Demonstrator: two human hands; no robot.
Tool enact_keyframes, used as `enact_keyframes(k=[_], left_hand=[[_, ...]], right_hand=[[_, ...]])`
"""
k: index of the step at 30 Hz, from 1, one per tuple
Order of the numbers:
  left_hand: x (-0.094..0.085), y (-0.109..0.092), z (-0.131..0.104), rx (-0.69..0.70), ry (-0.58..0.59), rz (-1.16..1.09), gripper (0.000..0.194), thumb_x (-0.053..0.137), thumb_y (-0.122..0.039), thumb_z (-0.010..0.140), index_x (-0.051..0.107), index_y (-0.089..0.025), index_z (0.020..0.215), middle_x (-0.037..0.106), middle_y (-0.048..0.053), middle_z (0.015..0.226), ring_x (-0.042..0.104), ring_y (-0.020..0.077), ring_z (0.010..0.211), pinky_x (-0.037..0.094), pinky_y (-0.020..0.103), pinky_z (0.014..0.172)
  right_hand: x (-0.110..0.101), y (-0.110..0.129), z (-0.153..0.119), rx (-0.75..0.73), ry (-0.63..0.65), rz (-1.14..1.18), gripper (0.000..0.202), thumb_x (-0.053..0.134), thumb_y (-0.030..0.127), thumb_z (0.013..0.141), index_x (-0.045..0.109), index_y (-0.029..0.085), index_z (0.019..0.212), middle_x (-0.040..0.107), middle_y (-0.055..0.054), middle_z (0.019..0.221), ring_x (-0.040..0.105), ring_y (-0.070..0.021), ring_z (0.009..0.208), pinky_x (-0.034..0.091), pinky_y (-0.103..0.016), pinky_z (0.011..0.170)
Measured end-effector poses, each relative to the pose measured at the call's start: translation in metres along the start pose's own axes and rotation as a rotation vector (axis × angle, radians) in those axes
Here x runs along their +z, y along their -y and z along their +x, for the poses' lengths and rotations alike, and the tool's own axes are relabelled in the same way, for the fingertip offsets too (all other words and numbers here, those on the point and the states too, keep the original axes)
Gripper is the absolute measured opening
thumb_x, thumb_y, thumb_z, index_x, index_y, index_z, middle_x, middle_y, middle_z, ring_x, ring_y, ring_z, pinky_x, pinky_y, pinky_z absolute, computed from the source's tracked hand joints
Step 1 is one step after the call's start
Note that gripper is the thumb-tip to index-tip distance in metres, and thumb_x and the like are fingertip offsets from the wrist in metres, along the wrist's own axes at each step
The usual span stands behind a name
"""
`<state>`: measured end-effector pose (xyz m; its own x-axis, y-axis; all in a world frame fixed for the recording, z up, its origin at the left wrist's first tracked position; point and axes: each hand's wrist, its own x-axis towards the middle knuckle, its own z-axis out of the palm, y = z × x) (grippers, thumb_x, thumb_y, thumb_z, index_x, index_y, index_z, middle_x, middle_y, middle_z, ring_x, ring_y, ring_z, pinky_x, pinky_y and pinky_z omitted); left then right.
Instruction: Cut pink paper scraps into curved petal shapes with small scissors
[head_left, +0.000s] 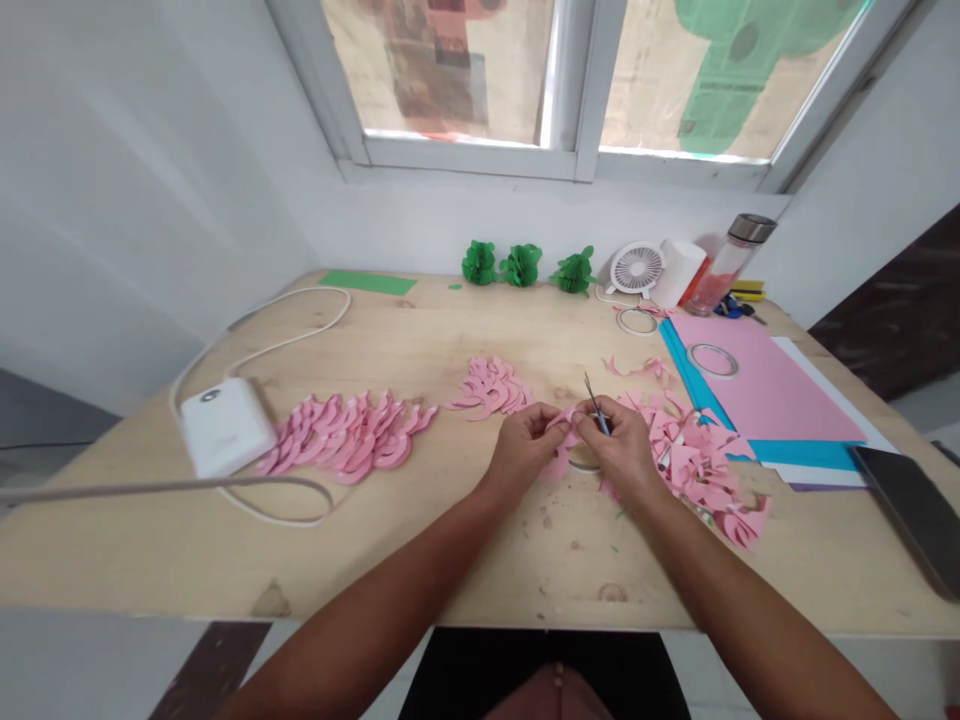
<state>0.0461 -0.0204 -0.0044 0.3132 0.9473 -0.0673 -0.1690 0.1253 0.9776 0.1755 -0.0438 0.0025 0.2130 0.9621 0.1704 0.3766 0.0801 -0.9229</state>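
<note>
My left hand (531,438) pinches a small piece of pink paper (561,424) near the table's middle. Close against it, my right hand (621,440) is closed around a pair of scissors (597,405), whose thin blades point up and away from me; its fingertips also meet the pink paper. Below the hands lies a ring-shaped roll (583,460), partly covered by them. Pink paper scraps (697,460) are heaped just right of my right hand. Beyond my left hand sits a small pile of curved pink cutouts (491,388).
Further left are a larger row of pink cutouts (349,435) and a white power bank (227,428) with a looping cable. Green paper balls (521,265), a small fan (637,268) and a bottle (731,265) line the back. Coloured sheets (772,390) and a phone (907,515) lie right.
</note>
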Motion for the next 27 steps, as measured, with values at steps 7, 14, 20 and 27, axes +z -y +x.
enact_keyframes(k=[7, 14, 20, 27], left_hand=[[0.001, -0.003, -0.001, -0.044, -0.006, -0.019, 0.02, 0.067, -0.031, 0.066, 0.059, -0.013, 0.065, 0.058, -0.001, 0.054, 0.046, 0.0057, 0.043, 0.033, 0.017, 0.042], [-0.006, -0.002, 0.005, -0.059, -0.088, -0.086, 0.024, 0.066, -0.036, 0.066, 0.054, -0.015, 0.066, 0.057, 0.0, 0.05, 0.048, 0.0076, 0.04, 0.032, 0.018, 0.04], [-0.01, -0.004, 0.007, -0.127, -0.107, -0.233, 0.028, 0.068, -0.036, 0.063, 0.049, -0.016, 0.066, 0.055, -0.002, 0.051, 0.049, 0.008, 0.043, 0.032, 0.018, 0.041], [-0.014, -0.008, 0.008, -0.086, -0.021, -0.268, 0.025, 0.067, -0.034, 0.065, 0.052, -0.015, 0.067, 0.054, -0.002, 0.051, 0.048, 0.0078, 0.045, 0.033, 0.02, 0.046]], right_hand=[[0.001, -0.004, 0.002, -0.054, -0.018, -0.049, 0.016, 0.056, 0.031, 0.073, 0.058, 0.017, 0.066, 0.043, 0.004, 0.053, 0.038, -0.0096, 0.049, 0.027, -0.022, 0.044], [0.0, -0.002, 0.001, -0.012, -0.004, 0.003, 0.021, 0.053, 0.036, 0.077, 0.06, 0.016, 0.073, 0.04, 0.005, 0.054, 0.036, -0.0101, 0.05, 0.027, -0.022, 0.046], [0.0, -0.003, 0.001, -0.029, 0.037, -0.033, 0.019, 0.054, 0.032, 0.078, 0.059, 0.015, 0.07, 0.042, 0.004, 0.055, 0.04, -0.0103, 0.052, 0.03, -0.022, 0.049], [0.002, -0.001, -0.004, -0.162, 0.253, -0.104, 0.018, 0.051, 0.025, 0.08, 0.056, 0.017, 0.065, 0.043, 0.004, 0.056, 0.039, -0.0089, 0.052, 0.029, -0.021, 0.049]])
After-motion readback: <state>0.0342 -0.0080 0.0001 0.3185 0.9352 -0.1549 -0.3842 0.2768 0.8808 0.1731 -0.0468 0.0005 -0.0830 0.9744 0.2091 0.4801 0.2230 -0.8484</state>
